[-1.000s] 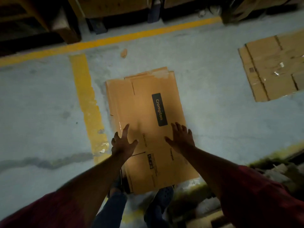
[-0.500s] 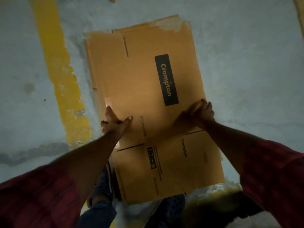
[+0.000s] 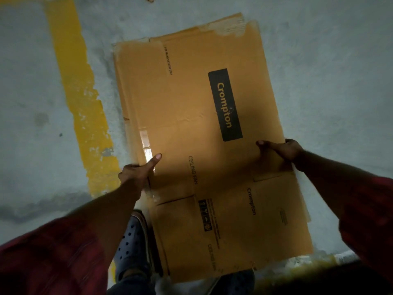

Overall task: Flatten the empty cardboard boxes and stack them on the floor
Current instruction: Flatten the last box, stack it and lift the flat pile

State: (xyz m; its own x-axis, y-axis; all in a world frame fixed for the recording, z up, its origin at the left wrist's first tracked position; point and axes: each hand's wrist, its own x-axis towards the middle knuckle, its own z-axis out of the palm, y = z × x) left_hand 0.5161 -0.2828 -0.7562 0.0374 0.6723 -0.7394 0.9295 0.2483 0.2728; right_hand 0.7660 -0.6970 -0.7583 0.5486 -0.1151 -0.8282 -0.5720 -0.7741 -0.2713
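A flattened brown cardboard box (image 3: 191, 116) printed "Crompton" and "CEILING FAN" lies flat on the grey concrete floor in the middle of the view. Edges of more flattened cardboard show beneath it along its left side and far end. My left hand (image 3: 136, 172) grips the box's left edge, thumb on top and fingers tucked under. My right hand (image 3: 280, 149) grips the right edge the same way, thumb pointing inward. Both arms wear dark red sleeves.
A worn yellow painted line (image 3: 83, 99) runs along the floor left of the box. My blue perforated shoe (image 3: 131, 248) stands at the box's near left corner. A second shoe (image 3: 238, 279) peeks out under the near edge. Dark shadow fills the bottom right.
My hands went from hovering spread over the box to gripping its two side edges. The view has dropped closer to the box, and the other cardboard at the right is out of frame.
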